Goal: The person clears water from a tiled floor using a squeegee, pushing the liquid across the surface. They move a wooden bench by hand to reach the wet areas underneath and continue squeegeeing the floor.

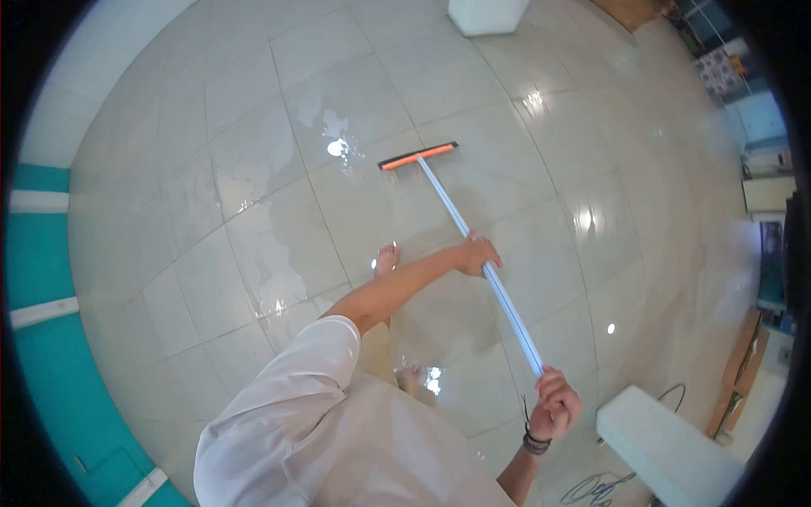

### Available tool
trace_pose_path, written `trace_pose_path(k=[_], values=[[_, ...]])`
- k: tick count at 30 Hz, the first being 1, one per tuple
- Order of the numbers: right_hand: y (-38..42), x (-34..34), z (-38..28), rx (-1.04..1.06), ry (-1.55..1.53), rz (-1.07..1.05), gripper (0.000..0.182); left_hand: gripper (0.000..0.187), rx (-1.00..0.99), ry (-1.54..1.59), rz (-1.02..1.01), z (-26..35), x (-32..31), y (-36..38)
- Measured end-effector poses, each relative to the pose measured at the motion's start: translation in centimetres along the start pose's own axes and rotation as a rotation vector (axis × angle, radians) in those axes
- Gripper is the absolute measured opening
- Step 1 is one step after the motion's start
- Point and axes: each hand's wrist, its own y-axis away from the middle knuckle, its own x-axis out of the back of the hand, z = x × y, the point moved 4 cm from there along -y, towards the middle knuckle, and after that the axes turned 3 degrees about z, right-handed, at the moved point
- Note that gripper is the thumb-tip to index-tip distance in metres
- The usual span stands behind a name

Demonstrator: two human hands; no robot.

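A floor squeegee [514,319] with a long pale blue-white pole reaches out over the tiled floor. Its orange and black head [420,156] rests on the tiles ahead of me. My left hand [478,254] is closed around the pole about midway along. Nearer my body, my right hand [558,400] grips the pole's upper end, and dark bracelets circle that wrist. Wet patches [279,237] shine on the floor to the left of the squeegee head. My bare foot [387,258] stands on the tiles below my left forearm.
A white pillar base [488,15] stands at the top, and another white block [663,439] is at lower right, near a loose cable [598,487]. A teal and white wall [42,270] borders the left. Furniture and other items line the right edge.
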Motion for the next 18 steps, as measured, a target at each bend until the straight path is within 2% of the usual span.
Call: trace_pose_path(k=[1, 7, 11, 13, 15, 16, 18], values=[[2.8, 2.4, -2.3, 0.0, 0.006, 0.019, 0.019, 0.036, -0.008, 0.053, -0.043, 3.5, -3.0, 0.3], [16.8, 15.6, -14.2, -0.074, 0.129, 0.229, 0.019, 0.023, -0.253, 0.302, 0.0, 23.4, -20.5, 1.3], [20.8, 18.5, -20.3, -0.098, 0.151, 0.382, 0.021, 0.02, -0.274, 0.399, -0.27, 33.5, -27.3, 2.3], [22.2, 19.5, -22.0, -0.108, 0.126, 0.448, 0.023, 0.017, -0.28, 0.408, -0.285, 36.6, -29.8, 3.2], [23.5, 20.8, -23.5, -0.02, 0.105, 0.601, 0.029, 0.014, -0.42, 0.407, -0.212, 38.8, -31.3, 4.0], [23.6, 20.7, -24.1, -0.012, 0.098, 0.589, 0.029, 0.014, -0.484, 0.505, -0.128, 39.6, -30.6, 4.7], [23.5, 20.6, -25.9, 0.11, 0.05, 0.727, 0.029, 0.014, -0.533, 0.606, -0.036, 39.9, -28.0, 5.8]])
